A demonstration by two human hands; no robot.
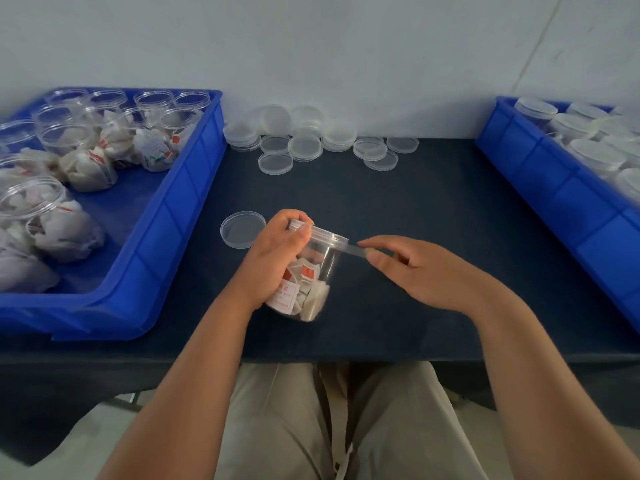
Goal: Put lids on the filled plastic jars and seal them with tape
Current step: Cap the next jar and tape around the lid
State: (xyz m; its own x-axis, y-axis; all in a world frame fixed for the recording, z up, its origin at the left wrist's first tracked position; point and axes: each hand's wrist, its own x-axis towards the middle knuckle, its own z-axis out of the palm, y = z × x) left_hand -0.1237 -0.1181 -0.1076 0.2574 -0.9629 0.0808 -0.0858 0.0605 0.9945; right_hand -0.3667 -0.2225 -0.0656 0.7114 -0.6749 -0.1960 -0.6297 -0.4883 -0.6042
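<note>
- The clear round plastic jar (311,271), packed with white red-printed sachets, is sitting tilted at the front middle of the dark desk (398,188). Its long axis is leaning up and rightward, and its clear lid (329,233) is already on.
- The left hand (277,251) is gripping the jar's upper wall with curled fingers (304,230).
- The right hand (426,271) is pinching a clear tape strip (356,250), which is running rightward from the lid seam.
- A loose clear lid (240,229) is lying just left of the jar.
- The left blue plastic crate (194,188) is holding open filled jars; the right blue crate (554,188) is holding lidded ones.

bare forearms (194,358) and light khaki trousers (277,427).
</note>
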